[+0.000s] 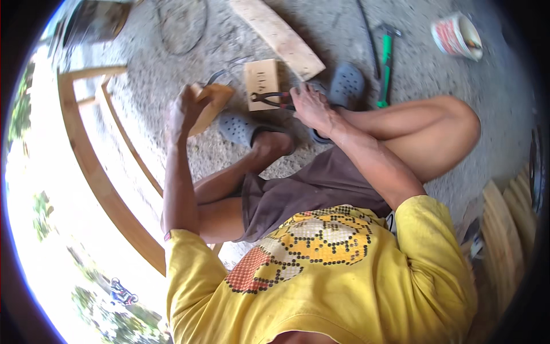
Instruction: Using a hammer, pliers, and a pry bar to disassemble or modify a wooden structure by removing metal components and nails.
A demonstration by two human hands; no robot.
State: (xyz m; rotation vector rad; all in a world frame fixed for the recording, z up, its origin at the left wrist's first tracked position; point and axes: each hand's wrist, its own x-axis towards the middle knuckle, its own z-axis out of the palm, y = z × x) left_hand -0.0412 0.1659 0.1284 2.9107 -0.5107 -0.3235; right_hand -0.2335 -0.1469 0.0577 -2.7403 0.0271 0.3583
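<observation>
My left hand (186, 109) grips a wooden block (213, 108), holding it up off the ground. A dark curved strip (216, 77) shows just beyond the block; I cannot tell what it is. In my right hand (312, 107) is a pair of pincers (264, 98) with dark and red handles, its jaws pointing left. Those jaws are over a second wooden block (262, 71), which lies flat on the ground between my feet with several dark marks on its face. Whether the pincers touch this block, I cannot tell.
A wooden plank (281, 37) lies beyond my feet. To the right are a green-handled hammer (387, 69), a dark rod (369, 40) and a white tub (455, 37). A wooden frame (86, 149) stands at my left, a dark bucket (94, 23) beyond it. Boards (504, 229) lean at the right.
</observation>
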